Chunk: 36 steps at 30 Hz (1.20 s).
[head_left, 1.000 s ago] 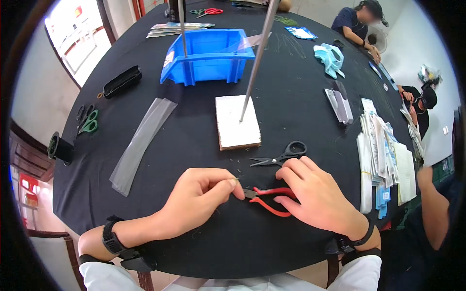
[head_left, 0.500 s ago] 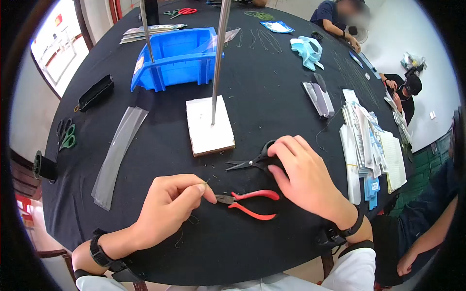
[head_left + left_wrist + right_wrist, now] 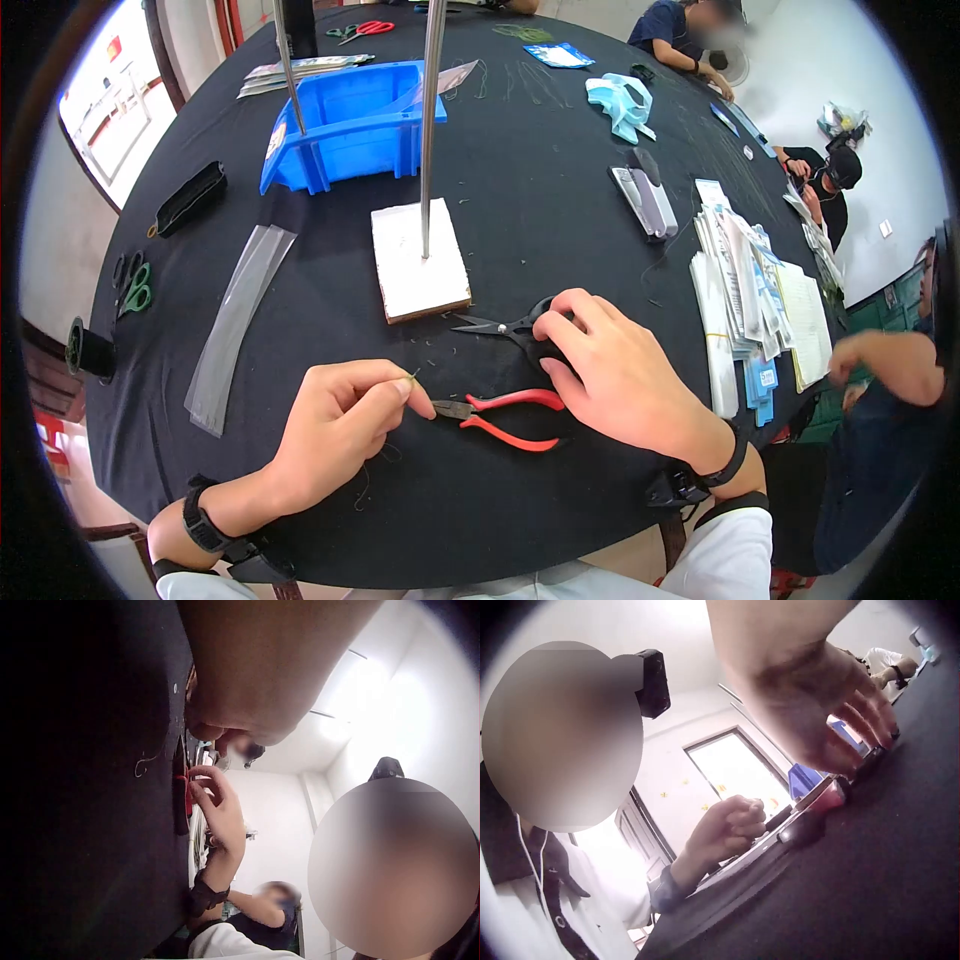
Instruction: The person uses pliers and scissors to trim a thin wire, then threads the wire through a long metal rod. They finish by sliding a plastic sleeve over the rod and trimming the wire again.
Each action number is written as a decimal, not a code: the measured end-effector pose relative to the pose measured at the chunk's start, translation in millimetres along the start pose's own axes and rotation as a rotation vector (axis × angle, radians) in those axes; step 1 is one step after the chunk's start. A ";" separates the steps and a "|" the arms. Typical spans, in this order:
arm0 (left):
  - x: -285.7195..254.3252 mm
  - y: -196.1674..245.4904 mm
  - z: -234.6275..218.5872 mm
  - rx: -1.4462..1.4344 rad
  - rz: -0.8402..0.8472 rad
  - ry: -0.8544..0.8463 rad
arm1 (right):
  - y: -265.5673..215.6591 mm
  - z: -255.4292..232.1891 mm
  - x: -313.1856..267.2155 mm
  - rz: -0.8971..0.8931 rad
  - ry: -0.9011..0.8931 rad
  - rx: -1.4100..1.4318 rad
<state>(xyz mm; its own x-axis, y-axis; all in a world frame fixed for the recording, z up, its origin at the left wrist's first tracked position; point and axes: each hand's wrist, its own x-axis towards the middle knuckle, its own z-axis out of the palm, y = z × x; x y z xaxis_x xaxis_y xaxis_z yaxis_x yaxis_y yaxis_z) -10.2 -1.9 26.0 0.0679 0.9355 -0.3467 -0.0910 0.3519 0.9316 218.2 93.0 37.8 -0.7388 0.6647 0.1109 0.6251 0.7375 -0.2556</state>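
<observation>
My left hand (image 3: 335, 425) pinches a thin green thread (image 3: 415, 374) between thumb and forefinger in the head view; a loose strand lies below on the black cloth. Red-handled pliers (image 3: 515, 399) lie just to the right, their tips by the left fingertips. My right hand (image 3: 635, 385) grips the handles of the black scissors (image 3: 500, 328) with curled fingers, above the pliers, and the blades point left. The right wrist view shows that hand (image 3: 802, 705) low over the cloth, its hold partly hidden. What the left fingers pinch is hidden in the left wrist view.
A white block (image 3: 420, 265) with a metal rod stands ahead, a blue bin (image 3: 365, 150) behind it. Clear plastic strips (image 3: 240, 330) lie left. A stapler (image 3: 645, 200) and stacked packets (image 3: 735, 290) lie right. Other people sit around the table.
My right hand has left the pliers, moved up to the black scissors and taken hold of their handles. The left hand still pinches the thread. The head view has shifted, moving the scene left.
</observation>
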 end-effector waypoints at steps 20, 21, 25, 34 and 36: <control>0.5 -1.9 2.8 -0.004 0.003 -0.006 | -5.6 1.8 -5.4 -0.104 0.056 0.072; 0.5 -1.8 2.8 -0.009 -0.005 -0.009 | -7.0 1.9 -5.8 -0.117 0.044 0.087; -0.6 -1.8 2.9 -0.007 0.010 0.001 | -14.9 -8.5 -7.9 -0.145 -0.086 0.121; 1.1 -7.8 1.6 0.008 0.085 -0.008 | -21.1 5.1 -7.2 -0.352 -0.170 0.095; 1.4 -7.5 0.5 -0.004 0.072 0.004 | -22.2 5.7 -5.5 -0.412 -0.150 0.083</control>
<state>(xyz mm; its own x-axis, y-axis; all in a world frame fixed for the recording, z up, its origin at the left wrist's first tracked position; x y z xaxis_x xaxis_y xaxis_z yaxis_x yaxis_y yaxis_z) -9.0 -3.3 18.6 0.0567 0.9586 -0.2790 -0.0991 0.2834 0.9539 206.9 72.4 37.3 -0.9542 0.2882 0.0802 0.2532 0.9209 -0.2963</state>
